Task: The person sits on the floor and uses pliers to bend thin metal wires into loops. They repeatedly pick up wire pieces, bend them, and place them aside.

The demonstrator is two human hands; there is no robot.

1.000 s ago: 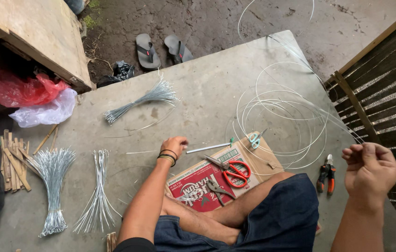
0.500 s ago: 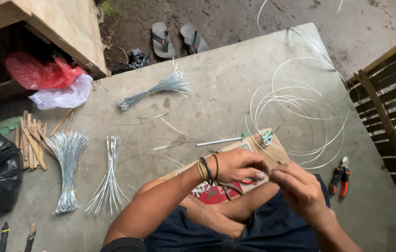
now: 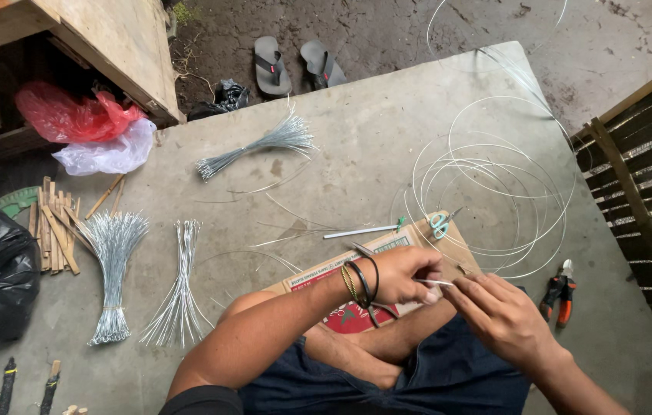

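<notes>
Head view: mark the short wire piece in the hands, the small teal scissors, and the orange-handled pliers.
wire piece (image 3: 440,283), head view, bare middle between both hands.
teal scissors (image 3: 440,224), head view, on the handle loops.
pliers (image 3: 560,296), head view, on the handles.

Soft, even daylight with faint shadows, no glare; sharp focus throughout, slight wide-angle bending toward the edges

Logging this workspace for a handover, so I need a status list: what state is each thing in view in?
Left hand: pinching a thin wire piece.
Right hand: fingers on the same wire.
Wire coil: loose, spread on the slab.
Wire bundles: tied, lying flat.
Small scissors: shut, on cardboard.
Pliers: lying unused.
Sandals: paired, on the dirt.
</notes>
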